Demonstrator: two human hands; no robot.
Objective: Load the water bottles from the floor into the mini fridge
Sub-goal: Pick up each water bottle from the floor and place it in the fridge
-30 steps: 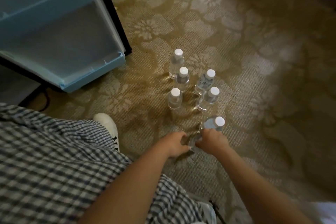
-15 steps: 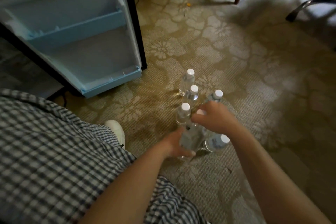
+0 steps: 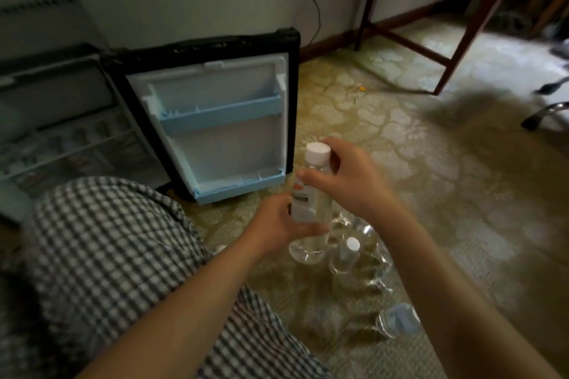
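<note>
A person crouched on a patterned carpet [image 3: 431,194] holds one water bottle [image 3: 303,203] upright in both hands, clear of the floor. The left hand [image 3: 274,224] wraps round the bottle's lower half at the label. The right hand [image 3: 357,184] curls round the shoulder just under the white cap [image 3: 318,152], thumb to the front. Both forearms reach forward from the lower edge of the view, over a checked garment [image 3: 107,255].

Below the hands more bottles [image 3: 348,258] stand close together on the carpet, and another [image 3: 398,318] lies on its side beside the right forearm. The mini fridge [image 3: 61,132] is at the left, blurred. Its door [image 3: 221,144] stands open just left of the held bottle, both pale blue door shelves bare. A wooden table leg [image 3: 471,24] stands well apart at upper right, with open carpet between.
</note>
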